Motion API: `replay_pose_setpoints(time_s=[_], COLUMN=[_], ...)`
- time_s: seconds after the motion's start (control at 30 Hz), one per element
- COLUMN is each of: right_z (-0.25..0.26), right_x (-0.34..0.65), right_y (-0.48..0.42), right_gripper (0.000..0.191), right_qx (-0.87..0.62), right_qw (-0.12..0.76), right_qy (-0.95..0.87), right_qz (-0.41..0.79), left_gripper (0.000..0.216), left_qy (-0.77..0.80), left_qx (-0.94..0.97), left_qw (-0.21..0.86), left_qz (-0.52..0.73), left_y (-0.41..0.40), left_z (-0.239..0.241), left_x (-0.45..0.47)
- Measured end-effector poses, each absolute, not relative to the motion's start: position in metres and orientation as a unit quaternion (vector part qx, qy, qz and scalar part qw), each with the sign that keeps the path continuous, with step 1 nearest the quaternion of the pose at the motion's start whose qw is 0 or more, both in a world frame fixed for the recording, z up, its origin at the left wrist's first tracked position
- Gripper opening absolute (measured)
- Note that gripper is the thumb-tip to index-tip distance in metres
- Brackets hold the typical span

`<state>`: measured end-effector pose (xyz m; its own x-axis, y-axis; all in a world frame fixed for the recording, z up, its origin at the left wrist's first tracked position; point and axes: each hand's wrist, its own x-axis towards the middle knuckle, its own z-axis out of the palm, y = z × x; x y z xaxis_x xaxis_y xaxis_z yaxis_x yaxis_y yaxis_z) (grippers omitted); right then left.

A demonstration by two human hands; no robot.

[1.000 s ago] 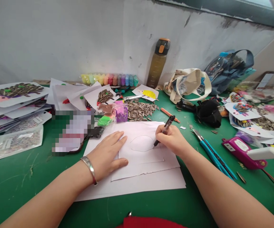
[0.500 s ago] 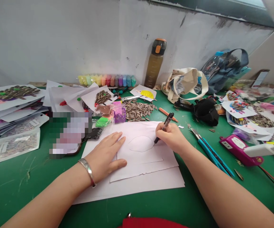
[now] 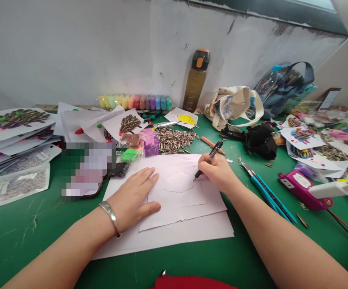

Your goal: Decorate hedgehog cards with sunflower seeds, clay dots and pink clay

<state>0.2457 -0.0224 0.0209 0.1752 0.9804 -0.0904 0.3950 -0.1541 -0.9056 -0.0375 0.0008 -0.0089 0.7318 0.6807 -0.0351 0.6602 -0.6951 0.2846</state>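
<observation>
My left hand (image 3: 136, 194) lies flat with its fingers spread, pressing on the left part of a white sheet of paper (image 3: 174, 218). More white sheets lie beneath it. Between the fingers and thumb of my right hand (image 3: 218, 172) is a dark pen (image 3: 211, 154), its tip at the right end of an oval drawn in thin line on the paper. Just behind the paper are a heap of striped sunflower seeds (image 3: 175, 140) and small bags of coloured clay (image 3: 151, 144).
Blue utility knives (image 3: 270, 196) and a magenta glue gun or similar device (image 3: 303, 190) lie to the right. A phone (image 3: 91, 172), partly pixelated, is at left beside stacked seed pictures (image 3: 20, 118). A bottle (image 3: 195, 82) and a cloth bag (image 3: 237, 106) stand by the wall.
The pen tip has moved slightly up and left along the right end of the oval. My left hand stays in place on the paper.
</observation>
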Motion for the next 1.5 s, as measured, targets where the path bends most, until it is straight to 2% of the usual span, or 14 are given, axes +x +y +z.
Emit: replay_pose_setpoints(time_s=[0.5,0.67,0.77,0.97,1.23,1.33,1.5], right_z=[0.017,0.014,0.015,0.017,0.016,0.017,0.023], right_x=[0.245,0.248,0.249,0.24,0.236,0.23,0.203], right_y=[-0.021,-0.018,-0.018,-0.025,-0.028,-0.033,-0.05], right_gripper=[0.014,0.019,0.021,0.016,0.03,0.026,0.011], right_qx=[-0.656,-0.581,-0.547,-0.545,-0.542,-0.568,-0.585], right_qw=[0.42,0.584,0.621,0.59,0.568,0.548,0.446], right_qy=[-0.508,-0.375,-0.32,-0.324,-0.354,-0.403,-0.551], right_qz=[0.366,0.425,0.461,0.5,0.508,0.465,0.393], left_gripper=[0.072,0.072,0.072,0.072,0.071,0.071,0.073], left_qy=[0.362,0.356,0.356,0.36,0.363,0.364,0.371], left_qx=[0.92,0.922,0.923,0.922,0.921,0.922,0.919], left_qw=[0.143,0.141,0.138,0.135,0.134,0.129,0.127], left_qz=[0.047,0.052,0.054,0.042,0.041,0.034,0.033], left_y=[0.0,0.001,0.0,0.0,-0.003,-0.003,-0.004], left_z=[-0.01,-0.012,-0.012,-0.01,-0.007,-0.007,-0.003], left_x=[-0.037,-0.038,-0.038,-0.037,-0.035,-0.034,-0.032])
